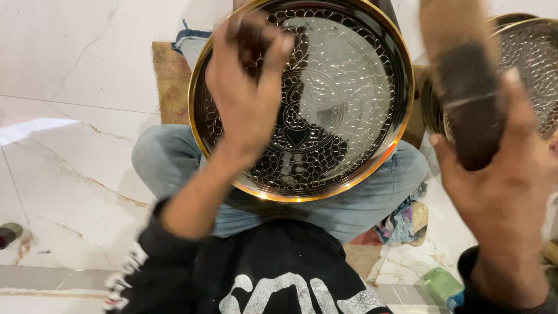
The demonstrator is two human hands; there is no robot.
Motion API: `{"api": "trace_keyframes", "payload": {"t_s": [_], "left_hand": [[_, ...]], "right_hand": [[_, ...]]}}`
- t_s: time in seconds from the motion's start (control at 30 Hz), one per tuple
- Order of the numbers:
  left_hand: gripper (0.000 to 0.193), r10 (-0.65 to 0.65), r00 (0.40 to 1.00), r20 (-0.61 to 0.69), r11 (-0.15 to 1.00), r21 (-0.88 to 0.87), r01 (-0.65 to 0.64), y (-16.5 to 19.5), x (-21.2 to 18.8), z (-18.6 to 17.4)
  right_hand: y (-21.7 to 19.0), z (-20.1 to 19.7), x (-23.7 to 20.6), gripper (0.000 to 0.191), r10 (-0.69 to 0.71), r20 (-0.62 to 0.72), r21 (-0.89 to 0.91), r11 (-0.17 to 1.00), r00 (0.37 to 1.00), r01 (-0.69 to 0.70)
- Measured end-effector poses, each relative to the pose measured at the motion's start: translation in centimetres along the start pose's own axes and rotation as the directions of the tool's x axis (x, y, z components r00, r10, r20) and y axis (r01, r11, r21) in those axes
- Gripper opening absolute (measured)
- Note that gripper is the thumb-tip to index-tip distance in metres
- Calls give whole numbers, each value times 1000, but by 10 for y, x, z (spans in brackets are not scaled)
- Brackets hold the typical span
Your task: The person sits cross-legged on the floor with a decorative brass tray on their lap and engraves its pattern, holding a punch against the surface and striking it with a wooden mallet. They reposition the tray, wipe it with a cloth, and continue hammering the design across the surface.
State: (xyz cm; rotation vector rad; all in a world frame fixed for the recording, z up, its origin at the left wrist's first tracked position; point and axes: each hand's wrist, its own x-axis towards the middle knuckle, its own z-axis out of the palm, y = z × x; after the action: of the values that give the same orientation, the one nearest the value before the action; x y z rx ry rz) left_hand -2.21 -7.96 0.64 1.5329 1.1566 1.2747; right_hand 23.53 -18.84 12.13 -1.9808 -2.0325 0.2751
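Two hands showed in the head view, both blurred. The left hand (247, 96) was raised over the tray (349, 116), covering its rim from about 9 to 11 o'clock. Its fingers (273, 52) were curled shut around a small dark thing (250, 35), which I could not identify; only its top showed above the knuckles.

The tray was round, dark and engraved, with a golden rim. It rested tilted on the person's lap, on the jeans (168, 157), at 12 o'clock from the chest.

The right hand (500, 186) was at 3 o'clock from the tray and apart from it. Its fingers were closed on a block (468, 110), dark in the lower part and brown above. The long axis of the block ran almost upright, leaning slightly toward 11 o'clock. The left hand was clearly nearer to the tray than the right one.

Behind the block stood a second tray (532, 64) of the same kind. The floor (70, 116) was pale marble, and a mat (171, 81) lay under the legs.
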Motion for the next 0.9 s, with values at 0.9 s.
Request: {"api": "trace_keyframes", "payload": {"t_s": [0.9], "left_hand": [[18, 1, 993, 121, 979, 204, -26, -17, -23, 7]], "right_hand": [[-68, -35, 105, 69, -413, 305, -254, 833, 858, 491]]}}
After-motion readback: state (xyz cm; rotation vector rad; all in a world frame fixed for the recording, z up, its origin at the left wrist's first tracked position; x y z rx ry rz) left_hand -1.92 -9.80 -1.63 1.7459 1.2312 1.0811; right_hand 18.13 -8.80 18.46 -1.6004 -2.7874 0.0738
